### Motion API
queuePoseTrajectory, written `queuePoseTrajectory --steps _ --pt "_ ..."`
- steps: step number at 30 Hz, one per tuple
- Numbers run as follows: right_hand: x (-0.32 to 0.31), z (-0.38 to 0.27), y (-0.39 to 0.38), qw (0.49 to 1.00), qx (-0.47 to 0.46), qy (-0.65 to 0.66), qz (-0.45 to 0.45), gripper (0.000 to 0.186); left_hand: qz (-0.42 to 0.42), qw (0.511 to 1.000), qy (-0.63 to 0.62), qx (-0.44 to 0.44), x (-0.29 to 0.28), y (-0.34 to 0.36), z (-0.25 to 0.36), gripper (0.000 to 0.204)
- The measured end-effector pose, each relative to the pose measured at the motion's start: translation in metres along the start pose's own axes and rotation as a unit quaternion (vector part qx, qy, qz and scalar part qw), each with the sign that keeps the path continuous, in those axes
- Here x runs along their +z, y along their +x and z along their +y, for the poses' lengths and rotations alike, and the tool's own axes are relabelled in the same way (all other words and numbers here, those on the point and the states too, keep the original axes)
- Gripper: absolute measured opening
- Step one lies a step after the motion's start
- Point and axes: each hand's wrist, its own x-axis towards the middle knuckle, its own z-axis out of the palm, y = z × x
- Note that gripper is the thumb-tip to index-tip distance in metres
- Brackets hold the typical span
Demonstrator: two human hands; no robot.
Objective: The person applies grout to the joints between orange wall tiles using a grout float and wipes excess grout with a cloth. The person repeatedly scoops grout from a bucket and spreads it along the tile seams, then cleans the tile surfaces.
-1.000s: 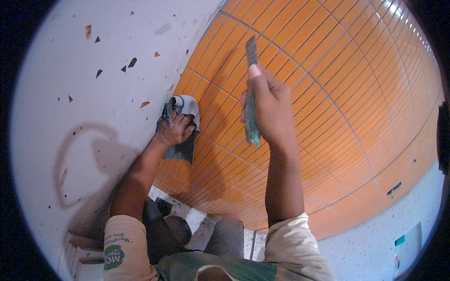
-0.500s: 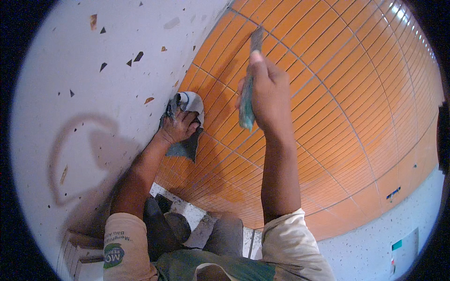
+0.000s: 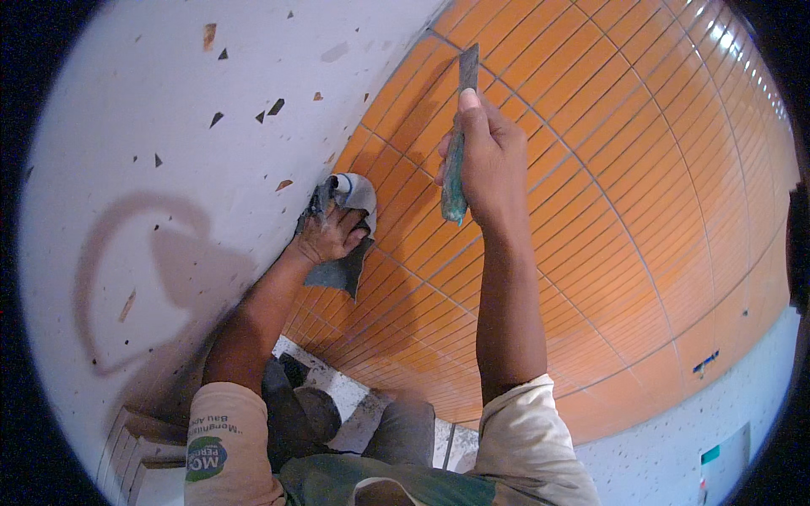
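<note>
My right hand (image 3: 491, 164) is closed round the worn green handle of a narrow scraper (image 3: 469, 69), its flat grey blade pointing up and away from me. The blade tip is over the orange tiled wall (image 3: 574, 244), close to a grout line near the top; I cannot tell whether it touches. Lower down on the left, my left hand (image 3: 331, 234) grips a crumpled grey and white cloth (image 3: 340, 274) beside the corner where the tiles meet the speckled white wall. Part of the cloth hangs below my fingers.
The speckled white wall (image 3: 169, 76) runs along my left side and carries my shadow. Stacked pale panels or boards (image 3: 139, 455) stand at the lower left. A speckled surface (image 3: 633, 464) borders the tiles at the lower right, with a pale rectangular thing (image 3: 732, 460) there.
The view has shifted slightly. The scraper stands more upright and its handle is less blurred. My left hand stays on the cloth near the corner.
</note>
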Motion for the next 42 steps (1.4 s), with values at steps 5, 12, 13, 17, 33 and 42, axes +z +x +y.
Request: queuePoseTrajectory --steps 5,12,13,17,33,42 --pt "0.006 -0.003 0.001 1.000 0.017 0.014 0.013 0.044 0.031 0.999 0.000 0.019 -0.007 0.008 0.006 0.035" --pt "-0.003 0.002 -0.024 0.982 0.124 -0.062 -0.124 0.044 0.020 0.998 0.054 0.015 -0.009 0.004 0.002 0.034" --pt "-0.003 0.004 -0.028 0.982 0.120 -0.074 -0.126 0.044 0.042 0.996 0.071 0.020 -0.013 0.008 0.007 0.034" --pt "0.001 -0.005 -0.016 0.995 0.079 -0.025 -0.061 0.045 -0.036 0.998 -0.022 -0.036 -0.005 0.001 0.004 0.035" --pt "0.025 0.011 -0.022 0.986 0.096 -0.044 -0.129 0.043 -0.059 0.997 -0.001 -0.049 -0.008 0.005 0.003 0.045" --pt "0.022 0.003 0.001 0.997 0.050 -0.007 -0.057 0.043 0.023 0.998 0.044 0.026 0.006 -0.006 -0.011 0.046"
